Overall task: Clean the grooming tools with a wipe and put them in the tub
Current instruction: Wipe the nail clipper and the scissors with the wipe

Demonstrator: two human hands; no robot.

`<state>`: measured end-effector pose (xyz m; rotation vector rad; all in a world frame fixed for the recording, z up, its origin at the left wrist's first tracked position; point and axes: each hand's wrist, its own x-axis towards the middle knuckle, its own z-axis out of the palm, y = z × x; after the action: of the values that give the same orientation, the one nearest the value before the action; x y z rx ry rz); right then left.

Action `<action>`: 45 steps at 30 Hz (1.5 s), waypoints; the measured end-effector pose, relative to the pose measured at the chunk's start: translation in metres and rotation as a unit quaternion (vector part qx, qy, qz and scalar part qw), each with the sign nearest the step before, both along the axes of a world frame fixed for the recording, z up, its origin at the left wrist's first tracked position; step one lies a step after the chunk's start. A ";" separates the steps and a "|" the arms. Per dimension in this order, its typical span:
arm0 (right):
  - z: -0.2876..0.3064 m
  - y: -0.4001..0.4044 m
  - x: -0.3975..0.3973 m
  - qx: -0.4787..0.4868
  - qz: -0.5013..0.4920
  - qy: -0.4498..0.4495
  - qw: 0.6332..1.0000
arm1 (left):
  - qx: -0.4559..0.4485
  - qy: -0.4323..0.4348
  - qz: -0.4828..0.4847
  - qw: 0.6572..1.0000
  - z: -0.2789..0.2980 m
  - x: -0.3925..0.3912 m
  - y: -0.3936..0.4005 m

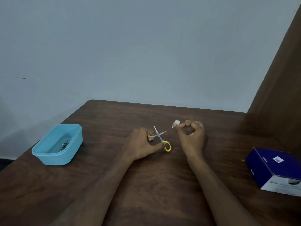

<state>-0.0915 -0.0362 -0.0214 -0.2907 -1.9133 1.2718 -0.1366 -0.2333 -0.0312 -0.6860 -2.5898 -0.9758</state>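
A dark brown wooden table (146, 185) carries everything here. A light blue tub (57, 145) sits on it at the left, and a blue and white box (275, 170) lies tilted on its side at the right, near the edge.

Shiny metal scissors (160, 136), plastic tub (48, 152), matt wood table (146, 185).

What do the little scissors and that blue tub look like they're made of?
The scissors look like bare metal blades, pale and shiny, with glossy yellow handle loops, probably plastic. The tub looks like light blue plastic: smooth, one even colour, rounded moulded corners and a soft sheen, slightly translucent at the rim.
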 end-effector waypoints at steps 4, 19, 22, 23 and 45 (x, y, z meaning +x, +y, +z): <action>0.001 -0.013 0.003 0.058 0.128 0.038 0.989 | -0.006 -0.007 -0.007 1.000 0.001 0.002 -0.001; 0.006 -0.019 -0.012 -0.159 0.035 0.010 0.987 | 0.024 -0.008 -0.034 0.999 0.005 0.004 0.000; -0.001 -0.018 -0.006 -0.182 0.051 -0.024 0.982 | 0.097 0.005 -0.006 0.995 0.001 -0.001 0.000; -0.003 -0.019 -0.005 -0.194 0.064 -0.032 0.978 | 0.116 0.018 0.005 0.993 -0.001 -0.001 0.000; 0.004 -0.025 -0.012 -0.250 0.274 -0.067 0.926 | 0.049 0.025 -0.100 0.993 0.000 0.002 0.002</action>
<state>-0.1036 -0.0608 -0.0176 -0.0956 -1.8169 2.1697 -0.1341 -0.2313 -0.0307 -0.9444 -2.4468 -1.1203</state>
